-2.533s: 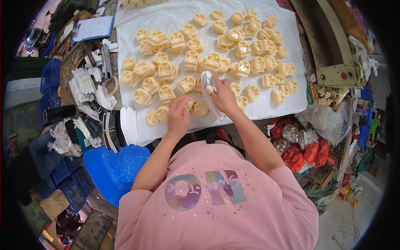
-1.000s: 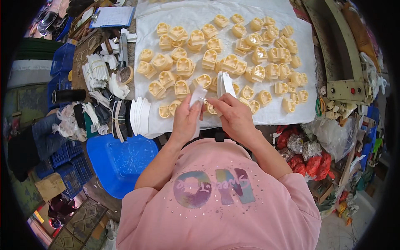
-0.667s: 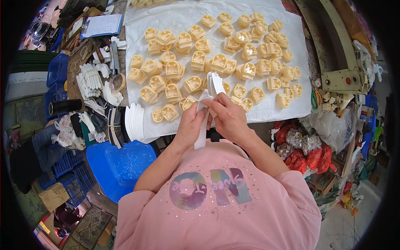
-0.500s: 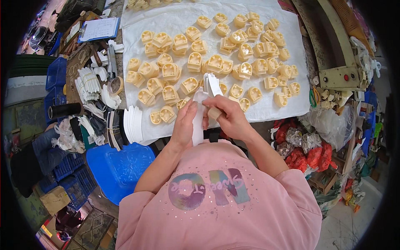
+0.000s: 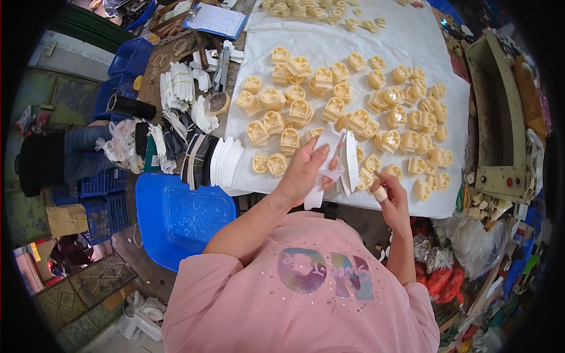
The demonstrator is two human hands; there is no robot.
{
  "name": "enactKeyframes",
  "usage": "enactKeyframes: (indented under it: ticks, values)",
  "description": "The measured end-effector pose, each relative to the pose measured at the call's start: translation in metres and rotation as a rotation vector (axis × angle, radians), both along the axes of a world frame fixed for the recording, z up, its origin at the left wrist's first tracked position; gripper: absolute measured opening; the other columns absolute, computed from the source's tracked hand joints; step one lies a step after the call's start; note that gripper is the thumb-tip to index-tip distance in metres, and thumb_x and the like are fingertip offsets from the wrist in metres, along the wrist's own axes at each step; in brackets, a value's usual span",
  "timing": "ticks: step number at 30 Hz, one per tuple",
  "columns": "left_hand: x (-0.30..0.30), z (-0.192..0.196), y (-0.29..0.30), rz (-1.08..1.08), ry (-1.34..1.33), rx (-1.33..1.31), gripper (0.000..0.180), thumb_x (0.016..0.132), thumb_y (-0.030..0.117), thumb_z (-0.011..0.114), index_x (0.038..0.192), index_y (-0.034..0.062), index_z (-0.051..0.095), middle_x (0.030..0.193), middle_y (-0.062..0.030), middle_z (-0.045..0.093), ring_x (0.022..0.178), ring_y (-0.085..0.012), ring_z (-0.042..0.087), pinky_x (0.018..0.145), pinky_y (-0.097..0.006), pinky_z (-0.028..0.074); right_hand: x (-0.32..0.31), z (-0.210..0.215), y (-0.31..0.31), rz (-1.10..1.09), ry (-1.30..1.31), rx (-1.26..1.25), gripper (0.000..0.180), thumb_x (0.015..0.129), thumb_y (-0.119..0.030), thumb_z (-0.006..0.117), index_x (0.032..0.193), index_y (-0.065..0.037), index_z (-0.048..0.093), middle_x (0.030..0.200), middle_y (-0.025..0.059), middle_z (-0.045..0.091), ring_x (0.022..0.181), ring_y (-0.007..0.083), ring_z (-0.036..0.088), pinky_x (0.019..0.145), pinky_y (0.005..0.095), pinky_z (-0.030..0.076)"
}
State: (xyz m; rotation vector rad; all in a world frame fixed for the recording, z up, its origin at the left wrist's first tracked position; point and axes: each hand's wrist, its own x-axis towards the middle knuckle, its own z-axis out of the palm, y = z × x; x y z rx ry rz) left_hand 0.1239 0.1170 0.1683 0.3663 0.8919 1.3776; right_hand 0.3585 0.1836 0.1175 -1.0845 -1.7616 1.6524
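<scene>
My left hand (image 5: 305, 172) is closed around a long white plastic piece (image 5: 327, 141) with a short part jutting from its side, held upright over the table's front edge. Right beside it stands a stack of thin curved white strips (image 5: 351, 159). My right hand (image 5: 391, 199) is further right, its thumb and forefinger apart, close to the nearest cream plastic pieces (image 5: 372, 163). A beige wrap (image 5: 380, 193) covers one of its fingertips. Many more rounded, hollow cream pieces (image 5: 333, 108) lie in loose groups on the white sheet (image 5: 329, 47).
Left of the sheet are bundled white strips (image 5: 176, 86), a fan of white strips (image 5: 225, 162) and a clipboard (image 5: 216, 20). A blue tub (image 5: 183, 217) sits below the table's left edge. On the right stands a grey-green metal frame (image 5: 500, 117) above plastic bags (image 5: 471, 232).
My right hand has left the white piece and moved right, toward the cream pieces. The left hand still grips the white piece, now tilted, its side part showing. The whole view has shifted.
</scene>
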Motion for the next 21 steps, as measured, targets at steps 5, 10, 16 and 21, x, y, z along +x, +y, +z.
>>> enactKeyframes:
  ticks: [5, 10, 16, 21]
  values:
    - [0.026, 0.000, 0.000, -0.034, 0.406, 0.167, 0.028, 0.095, 0.022, 0.039, 0.114, 0.0033, 0.046, 0.075, -0.0010, 0.048, 0.057, -0.0081, 0.046, 0.048, -0.022, 0.039, -0.059, 0.047, -0.013, 0.020, 0.083, 0.037, 0.046, 0.074, 0.002, 0.061, 0.118, -0.002, 0.049, 0.095, 0.0026, 0.058, 0.063, 0.0037, 0.046, 0.054, 0.0178, 0.035]
    - [0.026, 0.001, 0.001, 0.060, 0.367, 0.049, 0.027, 0.095, 0.023, 0.039, 0.112, 0.0029, 0.045, 0.076, -0.0019, 0.051, 0.052, -0.0062, 0.045, 0.046, -0.020, 0.038, -0.056, 0.047, -0.021, -0.004, -0.066, 0.245, 0.019, 0.074, 0.005, 0.056, 0.092, 0.001, 0.055, 0.071, 0.0079, 0.059, 0.061, 0.0111, 0.055, 0.054, 0.0223, 0.042]
    - [0.023, -0.003, 0.006, 0.094, 0.369, 0.088, 0.029, 0.095, 0.023, 0.041, 0.114, 0.0014, 0.044, 0.070, -0.0034, 0.052, 0.048, -0.0052, 0.043, 0.043, -0.020, 0.038, -0.002, 0.033, -0.017, -0.237, -0.094, -0.097, 0.005, 0.082, -0.001, 0.052, 0.086, -0.002, 0.054, 0.070, -0.0005, 0.055, 0.057, 0.0037, 0.045, 0.049, 0.0176, 0.035]
    - [0.058, -0.003, 0.010, -0.125, 0.533, 0.047, 0.027, 0.094, 0.021, 0.041, 0.112, 0.0012, 0.043, 0.071, -0.0051, 0.054, 0.050, -0.0071, 0.046, 0.046, -0.020, 0.040, -0.025, 0.046, -0.030, -0.188, 0.113, 0.024, 0.035, 0.078, -0.007, 0.064, 0.109, 0.001, 0.051, 0.101, 0.0040, 0.057, 0.071, 0.0032, 0.047, 0.057, 0.0172, 0.038]
